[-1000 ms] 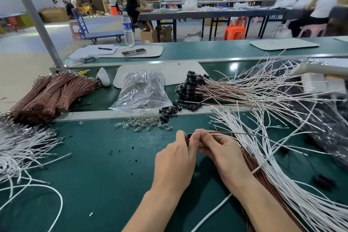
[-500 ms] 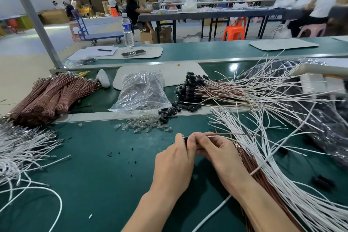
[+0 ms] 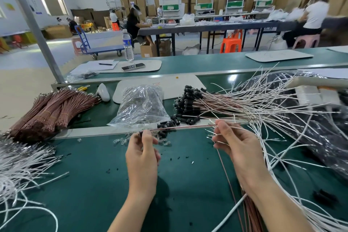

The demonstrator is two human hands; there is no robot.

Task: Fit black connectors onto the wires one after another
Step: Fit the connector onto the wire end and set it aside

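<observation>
My left hand (image 3: 143, 153) pinches the left end of a brown and white wire pair (image 3: 180, 127), where a black connector sits between its fingertips. My right hand (image 3: 236, 144) grips the same wires farther right, so they stretch level between both hands above the green table (image 3: 90, 184). Behind them lies a pile of wires with black connectors fitted (image 3: 190, 102). Loose black connectors (image 3: 169, 124) and small clear parts (image 3: 122, 140) lie just beyond my hands.
A clear bag of parts (image 3: 140, 105) rests on the raised shelf. Brown wire bundles (image 3: 50, 111) lie at the left, white wires (image 3: 20, 164) at the near left, more white wires (image 3: 282, 149) at the right. A water bottle (image 3: 128, 45) stands on the far table.
My hands were pressed together at the wire's end. They have since drawn apart, the right sliding rightward along the wires, and the view has tilted up.
</observation>
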